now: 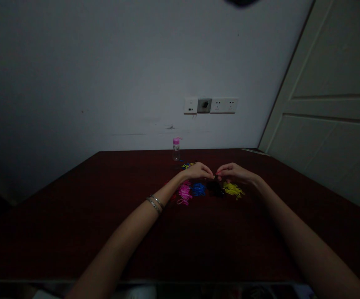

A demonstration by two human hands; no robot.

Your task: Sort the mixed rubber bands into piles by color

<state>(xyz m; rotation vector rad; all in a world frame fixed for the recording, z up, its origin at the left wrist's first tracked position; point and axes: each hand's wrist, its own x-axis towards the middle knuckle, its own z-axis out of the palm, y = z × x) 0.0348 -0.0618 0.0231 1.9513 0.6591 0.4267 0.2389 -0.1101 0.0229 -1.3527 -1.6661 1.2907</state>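
My left hand [201, 170], with bangles on its wrist, and my right hand [234, 172] meet above small heaps of what look like rubber bands. The fingers of both are pinched. Whatever lies between the fingertips is too small and dark to make out; a speck of red shows at the right fingertips. Below the hands lie a black heap [216, 189], a blue heap [198, 189] and a yellow heap [233, 190]. Beside my left wrist is a pink heap [184, 192], with some red bands partly hidden by the forearm. A mixed heap [187, 165] sits behind my left hand.
A clear bottle [176, 154] with a pink cap stands at the back of the dark red table [198, 245]. Behind it rises a wall with sockets [223, 105]. A pale door [329, 124] is on the right. Blurred items show below the front edge.
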